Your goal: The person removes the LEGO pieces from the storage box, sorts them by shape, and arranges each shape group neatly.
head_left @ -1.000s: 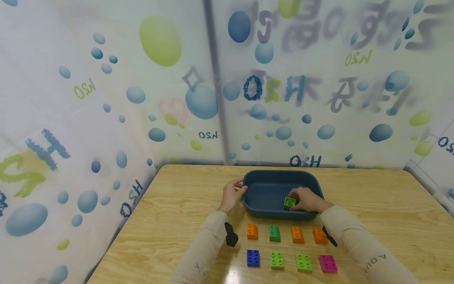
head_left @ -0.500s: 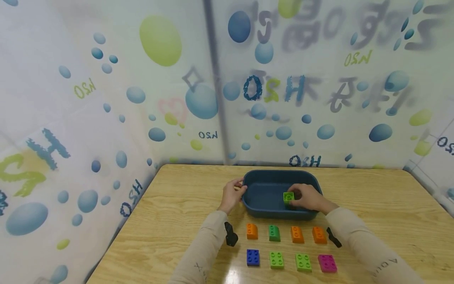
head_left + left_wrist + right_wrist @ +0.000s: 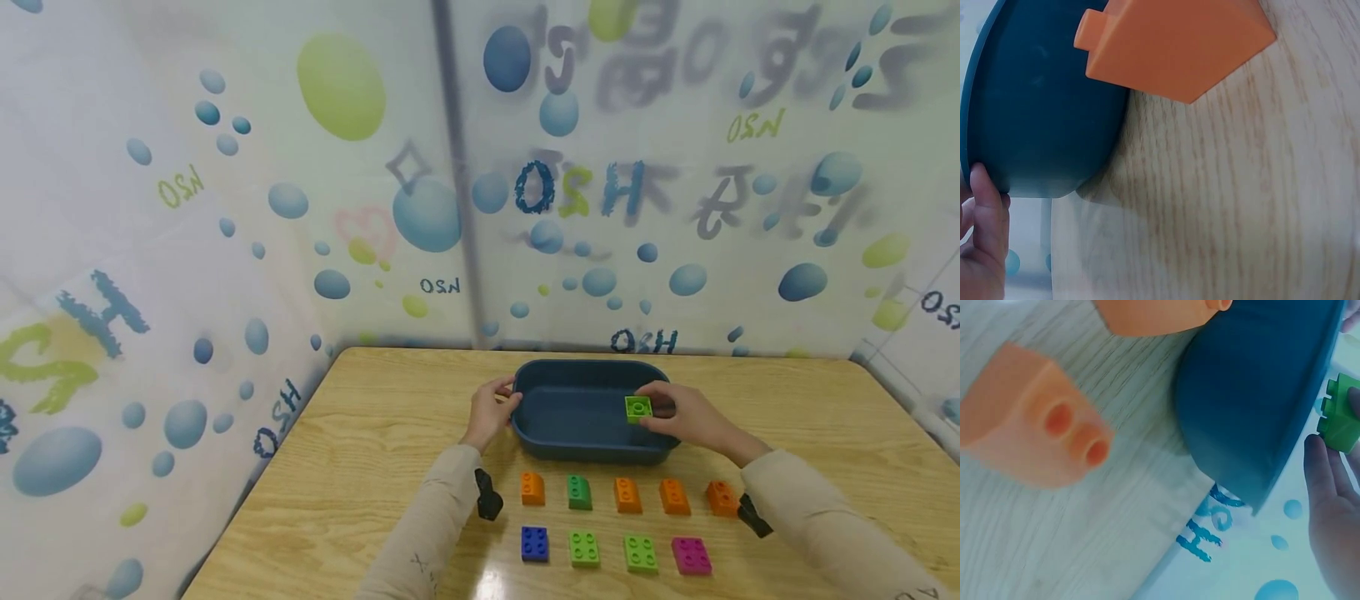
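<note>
Two fingers and a thumb of the right hand (image 3: 686, 417) pinch a small green building brick (image 3: 638, 408), studs up, and hold it over the right end of the dark blue tub (image 3: 525, 392); the right wrist view shows the same brick (image 3: 1339, 414) between fingertips beyond the tub's rim. It looks square from above, so it has no clear long axis; its edges sit roughly in line with the tub's walls. Whether it touches the tub floor I cannot tell.

Across from it, the left hand (image 3: 491, 410) grips the tub's left rim, thumb on top and fingers curled on the outer wall, as the left wrist view confirms with a finger (image 3: 988, 212) against the tub's side.

Judging by the layout, the loading has barely begun: nothing else shows inside the tub, while nine bricks remain on the wooden table (image 3: 825, 442) in front of it. The nearer row holds a blue brick (image 3: 535, 543), two light green bricks (image 3: 584, 549) and a magenta brick (image 3: 692, 556); the farther row holds four orange sloped bricks (image 3: 628, 495) and one dark green sloped brick (image 3: 579, 492).
</note>
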A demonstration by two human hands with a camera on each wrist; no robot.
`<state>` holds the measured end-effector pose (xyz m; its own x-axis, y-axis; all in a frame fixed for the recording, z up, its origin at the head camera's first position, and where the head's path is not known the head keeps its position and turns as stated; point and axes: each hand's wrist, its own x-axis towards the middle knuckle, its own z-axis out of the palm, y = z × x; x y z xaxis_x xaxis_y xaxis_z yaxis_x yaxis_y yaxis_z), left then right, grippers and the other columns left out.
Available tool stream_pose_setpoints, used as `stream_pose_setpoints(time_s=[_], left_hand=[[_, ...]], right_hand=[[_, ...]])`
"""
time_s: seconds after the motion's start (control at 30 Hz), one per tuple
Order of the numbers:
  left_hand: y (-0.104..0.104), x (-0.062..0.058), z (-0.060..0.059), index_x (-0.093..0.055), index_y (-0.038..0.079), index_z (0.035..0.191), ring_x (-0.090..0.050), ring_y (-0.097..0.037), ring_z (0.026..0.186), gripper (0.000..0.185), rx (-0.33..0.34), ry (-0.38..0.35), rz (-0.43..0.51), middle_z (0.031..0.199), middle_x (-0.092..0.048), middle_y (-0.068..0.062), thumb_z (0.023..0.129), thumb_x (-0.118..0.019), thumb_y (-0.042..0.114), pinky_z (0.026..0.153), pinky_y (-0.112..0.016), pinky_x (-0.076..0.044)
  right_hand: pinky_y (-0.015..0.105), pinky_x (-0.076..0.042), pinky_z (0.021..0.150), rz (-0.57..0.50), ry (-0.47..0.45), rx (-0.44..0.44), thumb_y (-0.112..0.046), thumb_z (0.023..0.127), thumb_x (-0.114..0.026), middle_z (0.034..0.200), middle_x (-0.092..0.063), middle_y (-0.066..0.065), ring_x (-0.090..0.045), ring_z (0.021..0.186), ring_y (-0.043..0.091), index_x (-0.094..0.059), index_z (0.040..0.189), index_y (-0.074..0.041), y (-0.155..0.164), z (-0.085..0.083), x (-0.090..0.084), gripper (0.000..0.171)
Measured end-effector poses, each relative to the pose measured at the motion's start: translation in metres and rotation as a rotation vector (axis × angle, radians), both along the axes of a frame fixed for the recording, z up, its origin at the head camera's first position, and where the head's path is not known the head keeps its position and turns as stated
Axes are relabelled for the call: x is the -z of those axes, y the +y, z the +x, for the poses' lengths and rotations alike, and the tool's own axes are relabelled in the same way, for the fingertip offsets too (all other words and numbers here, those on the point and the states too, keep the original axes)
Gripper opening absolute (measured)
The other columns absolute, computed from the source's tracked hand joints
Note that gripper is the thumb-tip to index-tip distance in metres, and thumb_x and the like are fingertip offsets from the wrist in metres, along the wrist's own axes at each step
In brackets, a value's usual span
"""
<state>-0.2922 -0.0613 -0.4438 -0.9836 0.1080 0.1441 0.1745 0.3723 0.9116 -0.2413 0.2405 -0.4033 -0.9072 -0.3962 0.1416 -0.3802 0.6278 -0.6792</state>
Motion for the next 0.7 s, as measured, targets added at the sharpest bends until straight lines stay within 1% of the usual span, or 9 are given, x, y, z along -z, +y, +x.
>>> stream_pose_setpoints(time_s=[0.17,0.3,0.43,0.53,0.63,0.7], left_hand=[[-0.001,0.0,0.0,-0.055,0.0,0.118,-0.05,-0.01,0.049,0.034,0.007,0.012,0.006,0.083,-0.055,-0.01,0.085,-0.059,0.006,0.048,-0.042,-0.052],[0.0,0.001,0.0,-0.055,0.001,0.119,-0.05,-0.01,0.05,0.035,0.005,-0.005,0.009,0.083,-0.055,-0.01,0.085,-0.059,0.006,0.05,-0.044,-0.052],[0.0,0.002,-0.001,-0.055,0.001,0.119,-0.049,-0.01,0.05,0.035,0.002,-0.018,0.017,0.083,-0.054,-0.01,0.085,-0.059,0.007,0.051,-0.044,-0.052],[0.0,0.002,-0.001,-0.055,0.0,0.118,-0.05,-0.012,0.051,0.034,0.003,-0.012,0.019,0.084,-0.054,-0.011,0.085,-0.059,0.007,0.049,-0.043,-0.052],[0.0,0.002,-0.001,-0.055,0.0,0.118,-0.052,-0.014,0.053,0.034,0.001,-0.002,0.017,0.085,-0.055,-0.011,0.085,-0.059,0.007,0.047,-0.041,-0.052],[0.0,0.002,-0.001,-0.055,0.0,0.118,-0.052,-0.015,0.053,0.035,0.002,0.004,0.014,0.085,-0.055,-0.012,0.085,-0.059,0.007,0.047,-0.04,-0.052]], right_hand=[[0.031,-0.053,0.07,-0.028,0.039,0.023,-0.014,0.078,-0.067,0.095,-0.058,0.01,-0.057,0.085,0.024,-0.054,0.109,0.004,0.012,0.017,-0.005,0.038],[0.03,-0.053,0.07,-0.072,0.07,0.038,-0.012,0.079,-0.067,0.097,-0.057,0.011,-0.057,0.083,0.016,-0.054,0.109,0.005,0.023,0.033,-0.006,0.037],[0.023,-0.053,0.067,-0.105,0.088,0.042,-0.008,0.079,-0.066,0.098,-0.057,0.014,-0.056,0.081,0.006,-0.054,0.109,0.007,0.034,0.049,-0.004,0.036],[0.018,-0.052,0.066,-0.09,0.114,0.062,-0.007,0.078,-0.067,0.098,-0.057,0.016,-0.054,0.08,0.001,-0.055,0.109,0.007,0.04,0.059,-0.002,0.036],[0.017,-0.051,0.066,-0.077,0.129,0.106,-0.008,0.078,-0.067,0.1,-0.057,0.013,-0.053,0.081,-0.002,-0.055,0.109,0.005,0.046,0.068,-0.001,0.036],[0.016,-0.051,0.066,-0.082,0.13,0.129,-0.008,0.078,-0.067,0.1,-0.057,0.006,-0.052,0.081,-0.002,-0.055,0.11,0.005,0.05,0.074,-0.001,0.037]])
